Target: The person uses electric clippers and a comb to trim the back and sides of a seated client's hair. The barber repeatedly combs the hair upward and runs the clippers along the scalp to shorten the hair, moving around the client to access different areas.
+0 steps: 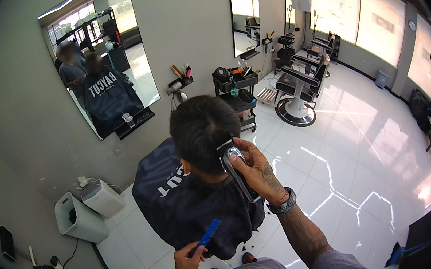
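Observation:
A hair clipper (240, 171) with a dark guard comb is in the grip of my right hand (254, 164). Its guard touches the back right side of a seated person's short dark hair (203, 132). Lower down, near the bottom edge, my left hand (188, 258) holds a blue comb (210, 234) by one end, away from the head. A dark barber cape (209, 212) with white lettering covers the seated person's shoulders and body.
On the wall ahead hangs a mirror (125, 57) above a small shelf (135, 122) with a cup. A tool trolley (237, 99) stands beyond the seated person. Farther right is a barber chair (298, 88). An open bin (78, 220) and a white appliance (104, 198) sit along the left wall.

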